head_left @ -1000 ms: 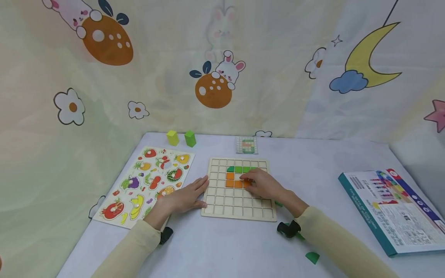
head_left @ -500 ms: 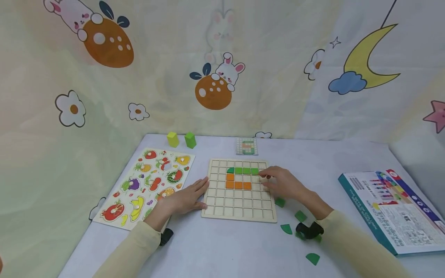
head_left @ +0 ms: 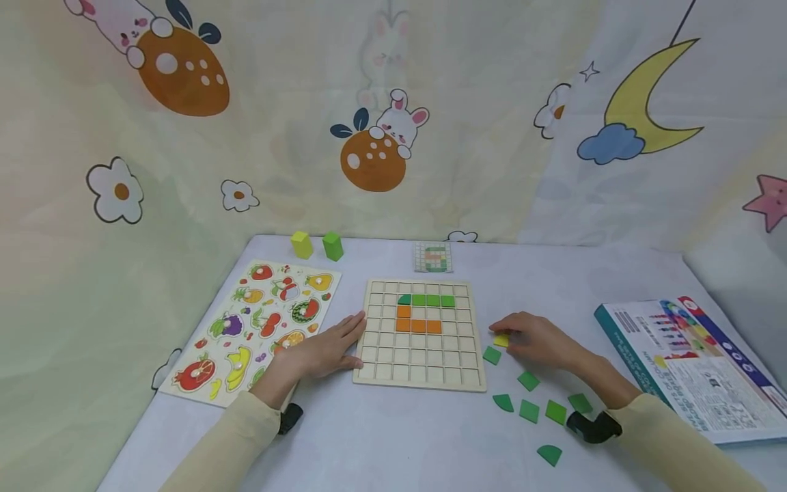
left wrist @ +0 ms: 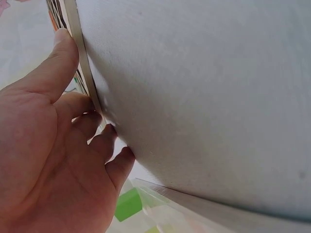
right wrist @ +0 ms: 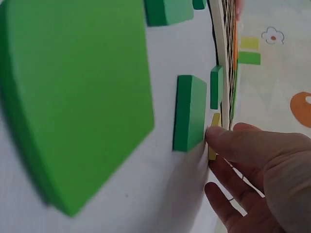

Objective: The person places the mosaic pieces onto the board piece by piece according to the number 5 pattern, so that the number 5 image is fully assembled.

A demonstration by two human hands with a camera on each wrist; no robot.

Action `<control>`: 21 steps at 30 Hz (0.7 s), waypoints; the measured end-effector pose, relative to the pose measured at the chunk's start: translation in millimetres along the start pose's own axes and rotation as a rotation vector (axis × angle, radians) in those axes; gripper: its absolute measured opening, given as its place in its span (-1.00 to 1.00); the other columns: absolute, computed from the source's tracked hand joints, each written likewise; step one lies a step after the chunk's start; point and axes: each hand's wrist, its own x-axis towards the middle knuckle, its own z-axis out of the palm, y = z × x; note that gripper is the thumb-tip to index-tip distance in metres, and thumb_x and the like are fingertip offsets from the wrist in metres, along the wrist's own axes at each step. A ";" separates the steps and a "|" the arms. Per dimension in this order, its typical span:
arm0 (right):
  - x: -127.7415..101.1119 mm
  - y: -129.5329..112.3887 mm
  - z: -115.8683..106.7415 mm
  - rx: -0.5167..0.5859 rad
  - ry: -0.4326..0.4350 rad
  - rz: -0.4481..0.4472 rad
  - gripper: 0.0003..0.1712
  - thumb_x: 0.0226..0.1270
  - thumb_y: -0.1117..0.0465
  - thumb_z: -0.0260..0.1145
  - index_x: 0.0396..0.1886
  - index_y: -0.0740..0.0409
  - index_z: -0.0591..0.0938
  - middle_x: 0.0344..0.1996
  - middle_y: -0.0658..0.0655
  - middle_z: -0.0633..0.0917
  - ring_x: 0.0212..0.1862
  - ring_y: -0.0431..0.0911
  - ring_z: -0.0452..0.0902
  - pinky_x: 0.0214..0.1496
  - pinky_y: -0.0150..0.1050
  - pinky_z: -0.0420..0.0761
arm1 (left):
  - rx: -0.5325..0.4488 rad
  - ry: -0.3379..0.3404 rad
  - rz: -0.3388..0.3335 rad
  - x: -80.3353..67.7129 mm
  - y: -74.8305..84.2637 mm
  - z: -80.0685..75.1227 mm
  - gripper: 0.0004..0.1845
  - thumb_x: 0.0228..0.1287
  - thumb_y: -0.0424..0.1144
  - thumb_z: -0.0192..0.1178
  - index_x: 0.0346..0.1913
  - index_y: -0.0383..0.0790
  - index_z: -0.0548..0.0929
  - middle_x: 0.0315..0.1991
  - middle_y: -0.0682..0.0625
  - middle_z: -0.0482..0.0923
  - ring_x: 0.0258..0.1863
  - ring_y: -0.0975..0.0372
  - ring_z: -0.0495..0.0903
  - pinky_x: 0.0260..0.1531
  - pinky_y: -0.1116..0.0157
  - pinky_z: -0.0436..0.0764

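Note:
My left hand rests with relaxed fingers against the left edge of a wooden grid board. In the left wrist view its fingertips line up along the board's side. On the board lies a row of green square tiles with a dark green quarter-circle tile at its left end. Below them, orange square tiles form an L. Right of the board, my right hand pinches a yellow tile at the tabletop. The right wrist view shows the thumb on this tile's near side.
Loose green square tiles and quarter-circle tiles lie right of the board. A small pattern card is behind it. A fruit puzzle board, yellow block and green block stand left; a flat box lies right.
My right hand has left a green tile at the right end of the row, moved right off the board, and come to the yellow tile. The left hand has stayed put.

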 end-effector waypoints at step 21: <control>2.7 -4.6 12.8 0.005 0.063 0.047 -0.53 0.11 0.34 0.45 0.08 0.18 0.64 -0.04 0.10 0.69 -0.11 -0.11 0.58 -0.06 -0.21 0.64 | 0.008 0.012 -0.009 -0.1 -2.0 3.0 -0.09 0.33 0.17 0.07 0.56 -0.08 -0.12 0.60 0.07 -0.29 0.58 0.13 -0.20 0.48 0.09 0.12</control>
